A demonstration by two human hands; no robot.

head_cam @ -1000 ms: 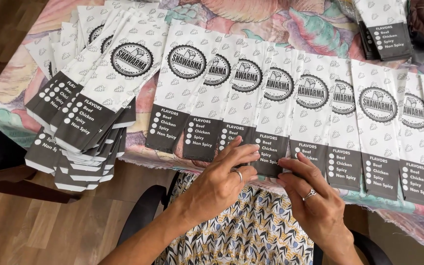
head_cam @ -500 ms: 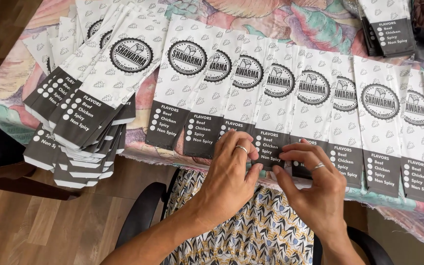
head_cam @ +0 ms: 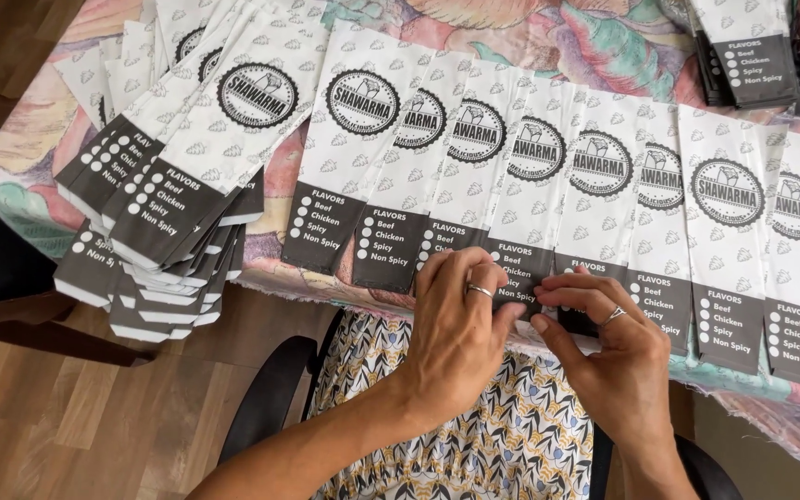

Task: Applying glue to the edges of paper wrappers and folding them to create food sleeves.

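Head view: left hand (head_cam: 460, 324) curled, fingertips pinching the dark lower end of a paper sleeve (head_cam: 522, 208) in the overlapped row (head_cam: 696, 213) along the table (head_cam: 604, 46) edge; right hand (head_cam: 618, 356) likewise curled, thumb and forefinger nipping the same dark band just beside the left, both partly closed rather than fisted. Sleeve lying mid-row, near the table's front edge, above a patterned lap (head_cam: 474, 444), its bottom strip hidden under the fingers. Fanned stack (head_cam: 168, 194) of like sleeves overhanging the table's left corner, another small pile (head_cam: 743, 51) at far right. Probably best done with a light, even pinch, keeping the strip square to the sleeve's edges and leaving the neighbours undisturbed.
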